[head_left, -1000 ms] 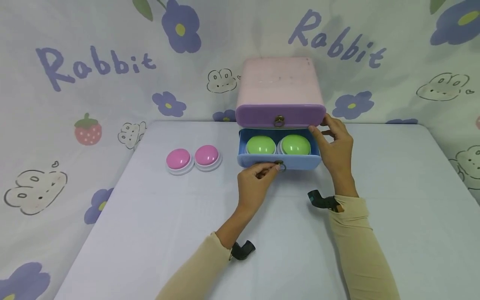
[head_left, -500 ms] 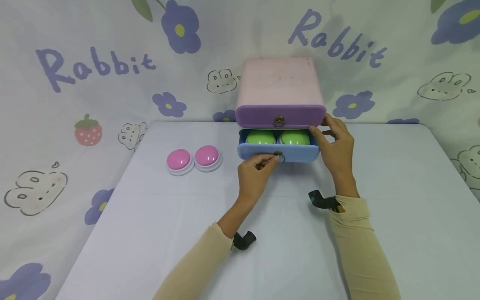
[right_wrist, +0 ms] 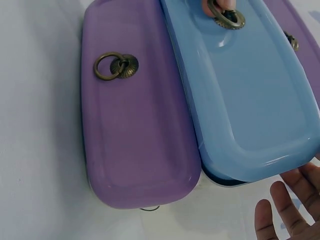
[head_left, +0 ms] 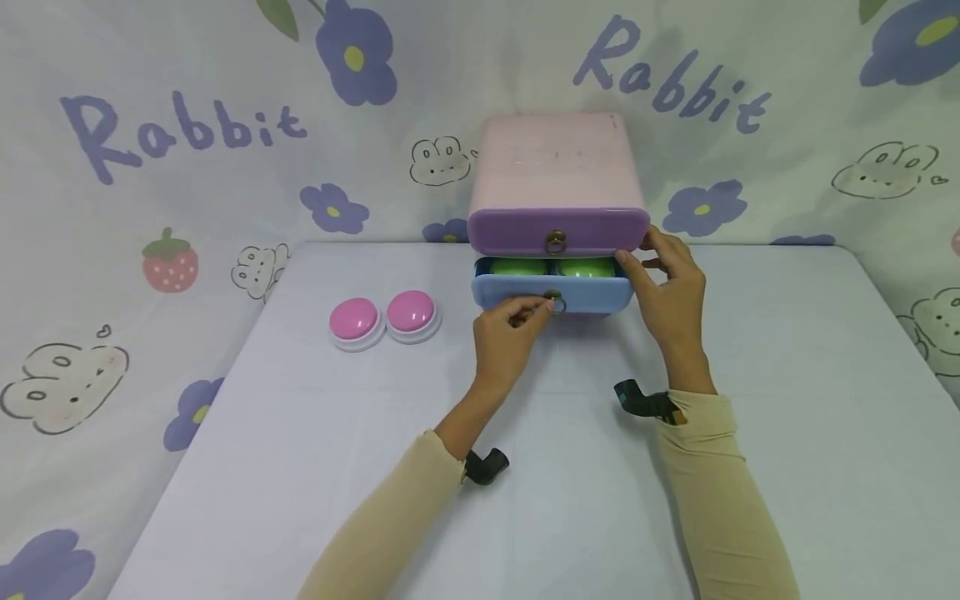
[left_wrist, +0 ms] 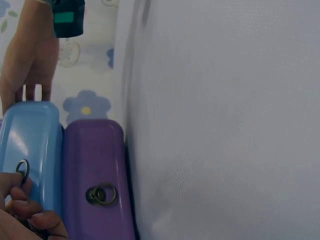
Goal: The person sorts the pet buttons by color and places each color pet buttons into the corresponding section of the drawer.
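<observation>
While the left hand (head_left: 504, 346) pinches the brass ring pull (right_wrist: 231, 22) of the blue drawer (head_left: 596, 294) between thumb and fingertips, the right hand (head_left: 675, 300) rests well apart from it at the right front corner of the pale pink cabinet (head_left: 558, 162). Its thumb lies on the front edge and its fingers reach along the side, spread rather than curled, as the right wrist view shows. The blue drawer is the middle one of three and stands partly out, its front ahead of the upper purple drawer (head_left: 600, 233) above and the lower purple drawer (right_wrist: 140, 125) beneath, both of which look closed. Inside it two green domes, left (head_left: 517, 267) and right (head_left: 587, 267), sit side by side, with only their tops showing over the front rim. To the left of the cabinet, two pink domes, one (head_left: 354, 319) slightly nearer the person than the other (head_left: 410, 312), stand on white bases with their edges about meeting. All this is on a white counter (head_left: 360, 425), against a white backdrop (head_left: 442, 50) printed with purple flowers, rabbit faces and the word "Rabbit". Beige sleeves (head_left: 390, 517) cover both forearms, with a small black camera (head_left: 486, 467) at each wrist
</observation>
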Tool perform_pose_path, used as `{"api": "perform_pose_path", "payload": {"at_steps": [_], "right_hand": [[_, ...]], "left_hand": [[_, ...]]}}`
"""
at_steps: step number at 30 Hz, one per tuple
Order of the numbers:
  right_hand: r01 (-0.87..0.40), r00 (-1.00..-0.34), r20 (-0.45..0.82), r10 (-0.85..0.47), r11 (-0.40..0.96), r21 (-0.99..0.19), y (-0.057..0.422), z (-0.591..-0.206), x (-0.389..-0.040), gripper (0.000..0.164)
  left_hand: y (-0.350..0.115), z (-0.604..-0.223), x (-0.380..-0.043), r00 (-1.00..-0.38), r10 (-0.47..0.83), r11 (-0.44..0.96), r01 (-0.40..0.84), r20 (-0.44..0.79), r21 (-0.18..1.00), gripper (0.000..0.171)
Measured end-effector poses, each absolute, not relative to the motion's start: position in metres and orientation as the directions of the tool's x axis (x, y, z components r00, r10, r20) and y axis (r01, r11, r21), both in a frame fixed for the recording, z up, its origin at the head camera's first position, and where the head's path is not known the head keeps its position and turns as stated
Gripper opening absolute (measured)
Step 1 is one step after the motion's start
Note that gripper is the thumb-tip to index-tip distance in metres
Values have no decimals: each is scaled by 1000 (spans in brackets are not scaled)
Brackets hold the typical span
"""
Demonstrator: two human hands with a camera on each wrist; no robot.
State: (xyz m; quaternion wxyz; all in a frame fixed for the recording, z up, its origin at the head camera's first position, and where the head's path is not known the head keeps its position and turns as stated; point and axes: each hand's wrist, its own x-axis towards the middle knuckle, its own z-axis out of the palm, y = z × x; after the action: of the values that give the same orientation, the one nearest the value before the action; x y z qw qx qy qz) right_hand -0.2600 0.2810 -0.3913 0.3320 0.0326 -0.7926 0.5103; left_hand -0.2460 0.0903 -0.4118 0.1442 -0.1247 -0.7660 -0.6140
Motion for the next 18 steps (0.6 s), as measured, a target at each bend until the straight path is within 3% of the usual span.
{"api": "perform_pose_path", "payload": {"at_steps": [18], "right_hand": [[-393,-772,565,291,480,-784,286,-399,-267,45]], "left_hand": [[90,-413,-255,-931,11,199,359,364,912,15]]}}
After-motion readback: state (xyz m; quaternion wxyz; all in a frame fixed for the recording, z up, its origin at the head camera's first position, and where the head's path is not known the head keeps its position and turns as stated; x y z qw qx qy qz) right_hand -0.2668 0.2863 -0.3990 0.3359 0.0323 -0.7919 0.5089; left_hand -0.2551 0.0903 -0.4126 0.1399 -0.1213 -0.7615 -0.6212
